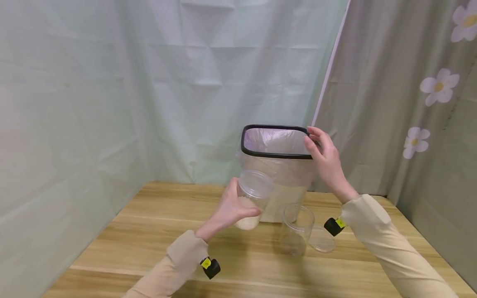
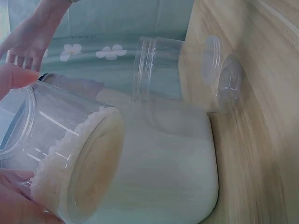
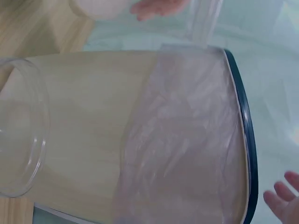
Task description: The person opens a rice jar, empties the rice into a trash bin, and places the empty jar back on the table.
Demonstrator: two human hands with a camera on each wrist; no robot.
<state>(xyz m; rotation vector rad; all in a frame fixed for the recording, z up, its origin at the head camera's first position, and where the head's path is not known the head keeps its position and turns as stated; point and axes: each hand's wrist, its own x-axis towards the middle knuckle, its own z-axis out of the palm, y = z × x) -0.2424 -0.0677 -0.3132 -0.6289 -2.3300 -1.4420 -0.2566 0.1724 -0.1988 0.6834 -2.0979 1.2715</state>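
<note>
My left hand (image 1: 232, 205) grips a clear lidded jar (image 1: 256, 188) and holds it tilted above the table, before the bin. White grains that look like rice lie in the bottom of this jar (image 2: 65, 116) in the left wrist view. Beside the right end of the black rim (image 1: 275, 155) of a pale trash bin (image 1: 285, 198) is my right hand (image 1: 328, 159), fingers extended and slightly bent. Nothing is held in it; in the right wrist view its fingers (image 3: 282, 191) appear apart from the rim. A thin plastic liner (image 3: 182, 140) is folded over the bin's top.
A second clear jar (image 1: 298, 225), lidless, stands upright on the wooden table (image 1: 156, 231) before the bin. A round clear lid (image 1: 322, 240) lies flat to its right. Pale curtains (image 1: 231, 82) hang behind, and a flowered curtain (image 1: 372, 103) is at the right.
</note>
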